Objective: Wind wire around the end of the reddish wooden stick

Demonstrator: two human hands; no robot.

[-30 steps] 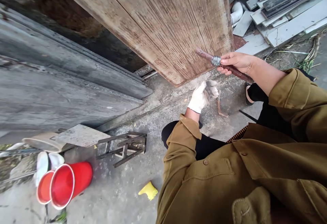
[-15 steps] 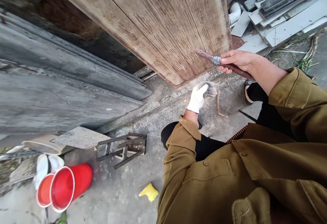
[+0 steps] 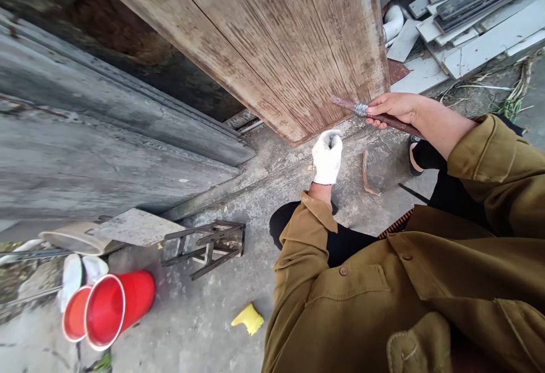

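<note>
My bare right hand point(image 3: 389, 110) is wrapped round a reddish-brown wooden stick point(image 3: 344, 102) with silvery wire point(image 3: 361, 110) wound about it. The stick's far end points left across the bottom of the plank panel, and its near end runs under my wrist. My left hand point(image 3: 327, 157), in a white knitted glove, is closed with its fingers curled in, below and left of the stick and apart from it. What it may hold is hidden. A bent brown stick point(image 3: 365, 173) lies on the concrete to the right of the glove.
A wooden plank panel point(image 3: 272, 38) leans ahead, beside a grey slab point(image 3: 106, 134). A small wooden stool point(image 3: 213, 248), red buckets point(image 3: 138, 299) and a yellow object point(image 3: 249, 319) lie at left and below. Stacked boards point(image 3: 481, 26) fill the upper right.
My left hand has turned and curled its fingers in, shifting slightly away from the bent stick. My right hand has lowered the wire-bound stick a little.
</note>
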